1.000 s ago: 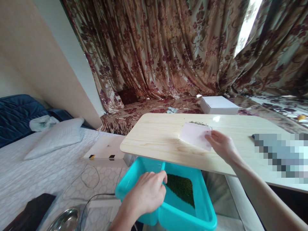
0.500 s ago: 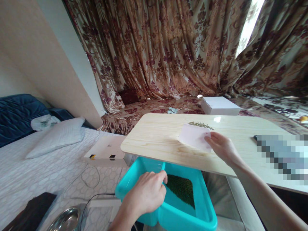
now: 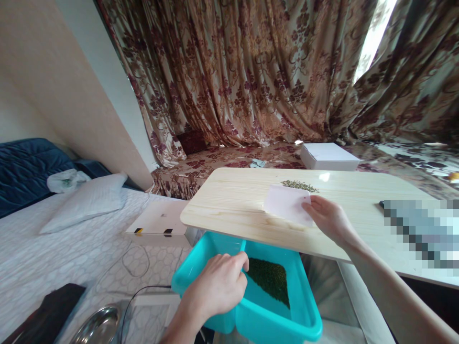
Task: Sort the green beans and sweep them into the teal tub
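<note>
My right hand (image 3: pixel 328 216) pinches the right edge of a thin white rectangular sheet (image 3: pixel 287 203), tilted over the wooden tabletop (image 3: pixel 218 200). Just behind the sheet lies a loose patch of small greenish grains (image 3: pixel 299 185). With its fingers closed, my left hand (image 3: pixel 224 282) grips the middle divider of a turquoise two-part tub (image 3: pixel 311 306) below the table's front edge. In the tub's right compartment a heap of dark green grains (image 3: pixel 268 277) lies against the far side. My left hand and wrist hide part of the left compartment.
At the table's right lies a blurred-out flat device (image 3: pixel 419 231). A white box (image 3: pixel 330 155) stands behind the table. On the bed to the left are a flat white box (image 3: pixel 158 222), a steel bowl (image 3: pixel 98 327), a thin cable and a black item (image 3: pixel 59 310).
My right hand has drawn the sheet slightly left and toward me, showing more of the grain patch behind it. The left hand stays on the tub.
</note>
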Demonstrator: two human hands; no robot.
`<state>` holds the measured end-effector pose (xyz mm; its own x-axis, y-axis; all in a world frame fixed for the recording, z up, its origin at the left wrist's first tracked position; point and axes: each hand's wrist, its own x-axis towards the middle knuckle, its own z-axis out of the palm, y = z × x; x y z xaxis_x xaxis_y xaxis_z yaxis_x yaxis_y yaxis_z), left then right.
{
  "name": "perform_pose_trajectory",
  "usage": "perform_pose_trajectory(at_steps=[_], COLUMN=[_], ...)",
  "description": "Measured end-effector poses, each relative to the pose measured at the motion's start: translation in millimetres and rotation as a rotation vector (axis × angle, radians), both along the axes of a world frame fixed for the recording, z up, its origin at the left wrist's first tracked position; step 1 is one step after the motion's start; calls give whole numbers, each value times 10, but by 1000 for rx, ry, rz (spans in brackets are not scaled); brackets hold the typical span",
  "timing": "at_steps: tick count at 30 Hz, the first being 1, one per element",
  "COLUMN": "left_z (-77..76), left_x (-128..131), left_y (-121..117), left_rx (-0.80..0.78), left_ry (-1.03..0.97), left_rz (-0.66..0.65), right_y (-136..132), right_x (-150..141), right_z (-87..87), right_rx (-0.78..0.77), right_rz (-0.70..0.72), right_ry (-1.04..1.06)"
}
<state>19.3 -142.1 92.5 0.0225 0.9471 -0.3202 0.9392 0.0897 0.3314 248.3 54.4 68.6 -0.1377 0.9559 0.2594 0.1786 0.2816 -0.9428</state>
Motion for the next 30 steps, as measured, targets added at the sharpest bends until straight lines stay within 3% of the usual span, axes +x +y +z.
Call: perform_pose_trajectory(at_steps=[30], left_z=[6], left_x=[-41], left_y=[2], left_rx=[5], left_ry=[16], left_rz=[17], right_y=[-43], right_x=[-11], right_z=[-111], right_rx=[36], right_rz=[86], right_ry=[18])
